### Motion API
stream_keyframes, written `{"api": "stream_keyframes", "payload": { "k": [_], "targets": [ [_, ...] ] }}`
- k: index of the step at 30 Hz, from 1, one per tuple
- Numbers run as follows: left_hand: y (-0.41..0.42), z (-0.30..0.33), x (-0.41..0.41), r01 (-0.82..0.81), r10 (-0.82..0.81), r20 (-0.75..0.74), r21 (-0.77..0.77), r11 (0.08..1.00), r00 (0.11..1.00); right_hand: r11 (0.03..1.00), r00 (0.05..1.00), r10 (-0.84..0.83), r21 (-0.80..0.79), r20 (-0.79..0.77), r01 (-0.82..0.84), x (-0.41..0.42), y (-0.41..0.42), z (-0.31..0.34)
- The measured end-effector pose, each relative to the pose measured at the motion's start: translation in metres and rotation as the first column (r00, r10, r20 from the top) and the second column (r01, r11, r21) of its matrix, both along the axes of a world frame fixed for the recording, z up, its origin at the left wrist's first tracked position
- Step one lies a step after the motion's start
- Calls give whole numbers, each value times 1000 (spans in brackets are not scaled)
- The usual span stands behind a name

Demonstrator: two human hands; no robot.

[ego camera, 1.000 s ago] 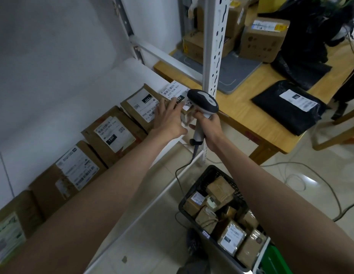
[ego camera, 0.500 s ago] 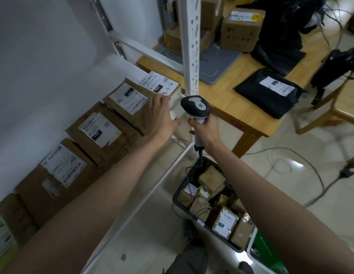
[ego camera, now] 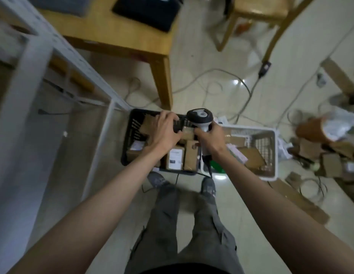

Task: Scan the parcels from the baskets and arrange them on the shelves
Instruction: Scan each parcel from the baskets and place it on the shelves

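hands (ego camera: 165, 129) over black basket (ego camera: 132, 133)

A glossy pale floor (ego camera: 251, 224) strewn with cables (ego camera: 215, 76), beside a wooden table (ego camera: 120, 34).

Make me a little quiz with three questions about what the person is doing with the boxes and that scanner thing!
1. True or false: the right hand grips the scanner.
2. Which basket is the left hand reaching into: A) the black basket B) the white basket?
3. Fill in: both baskets sit on the ____, by the person's shoes.

Key: 1 true; 2 A; 3 floor.
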State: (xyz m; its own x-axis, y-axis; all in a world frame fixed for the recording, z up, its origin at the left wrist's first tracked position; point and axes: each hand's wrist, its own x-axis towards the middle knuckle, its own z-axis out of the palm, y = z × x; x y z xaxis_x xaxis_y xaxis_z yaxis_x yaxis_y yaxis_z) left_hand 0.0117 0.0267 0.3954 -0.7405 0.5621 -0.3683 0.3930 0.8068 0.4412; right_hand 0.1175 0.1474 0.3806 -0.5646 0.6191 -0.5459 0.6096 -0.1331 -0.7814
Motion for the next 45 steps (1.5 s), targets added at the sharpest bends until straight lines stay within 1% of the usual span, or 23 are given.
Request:
{"api": "stream_keyframes", "payload": {
  "k": [4,6,9,13,17,22,25,29,31,34,40,45],
  "targets": [
    [29,-61,68,46,-36,125,-84,995,991,984,980,-179,-4,89,180,84,22,-47],
    [35,-97,95,44,-22,186,-116,992,982,975,969,-215,-22,122,220,118,29,-77],
    [35,-158,125,-8,56,260,-181,984,964,962,958,-239,-99,160,256,154,31,-126],
    [32,-243,148,-130,215,267,-305,944,939,944,952,-254,-171,169,282,180,28,-193],
    [32,-326,156,-275,372,244,-352,894,896,954,961,-218,-171,169,246,189,19,-263],
    [40,-397,158,-389,491,198,-397,832,849,925,954,-252,-249,162,286,195,5,-320],
    [45,-424,161,-436,535,154,-417,798,831,905,946,-273,-288,172,313,200,-1,-341],
    [49,-435,158,-449,559,139,-453,770,818,884,938,-288,-323,191,337,207,0,-348],
    [49,-431,157,-445,553,122,-464,766,824,885,939,-282,-326,196,334,209,4,-342],
    [45,-414,160,-471,567,112,-439,765,816,901,948,-263,-305,182,308,211,11,-326],
    [24,-349,164,-529,609,137,-373,763,781,900,958,-253,-330,137,285,207,29,-266],
    [5,-270,168,-559,634,176,-336,758,753,921,981,-179,-339,72,193,200,45,-194]
  ]
}}
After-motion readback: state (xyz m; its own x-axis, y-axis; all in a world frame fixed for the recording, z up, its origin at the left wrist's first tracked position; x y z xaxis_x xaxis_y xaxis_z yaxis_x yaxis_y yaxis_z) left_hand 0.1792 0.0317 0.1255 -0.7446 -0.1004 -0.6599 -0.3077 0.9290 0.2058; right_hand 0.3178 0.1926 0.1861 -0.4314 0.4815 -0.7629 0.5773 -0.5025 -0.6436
